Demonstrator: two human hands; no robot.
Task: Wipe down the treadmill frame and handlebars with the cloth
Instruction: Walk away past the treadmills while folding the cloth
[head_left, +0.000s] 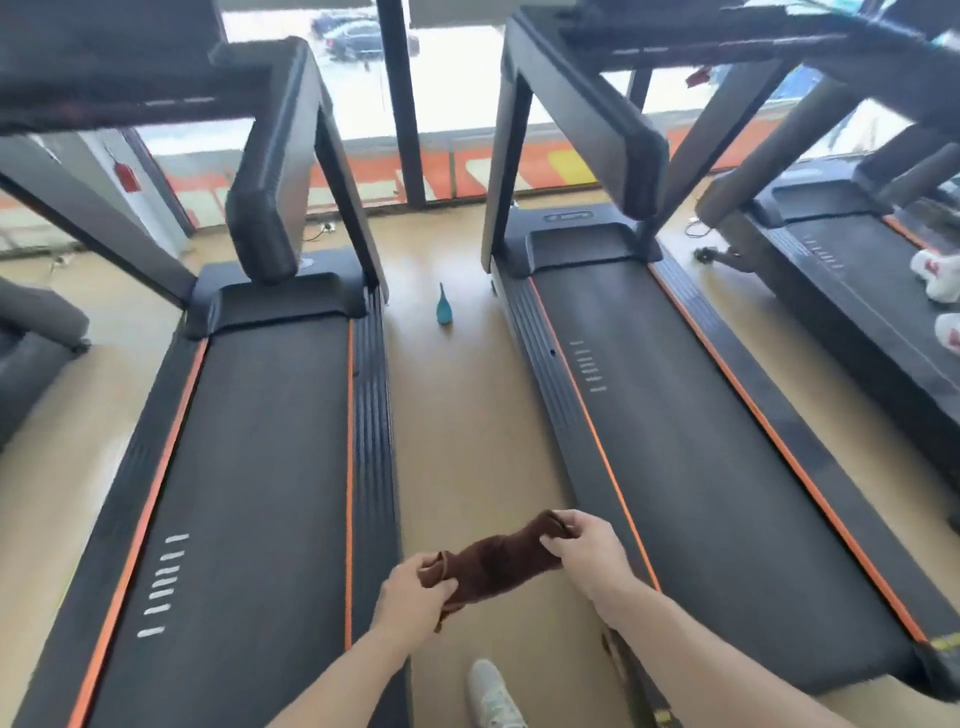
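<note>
A dark brown cloth (493, 561) is stretched between both hands, low in the aisle between two treadmills. My left hand (413, 590) grips its lower left end and my right hand (584, 551) grips its upper right end. The left treadmill (249, 467) has a black belt with orange stripes and a padded handlebar (270, 208) reaching toward me. The right treadmill (691, 431) looks the same, with its own handlebar (618, 150) higher up. Neither hand touches a treadmill.
A teal object (443, 309) stands on the beige floor between the machines. My white shoe (488, 696) is at the bottom. A third treadmill (852, 291) at far right carries another person's white shoes (935, 275). Windows run along the back.
</note>
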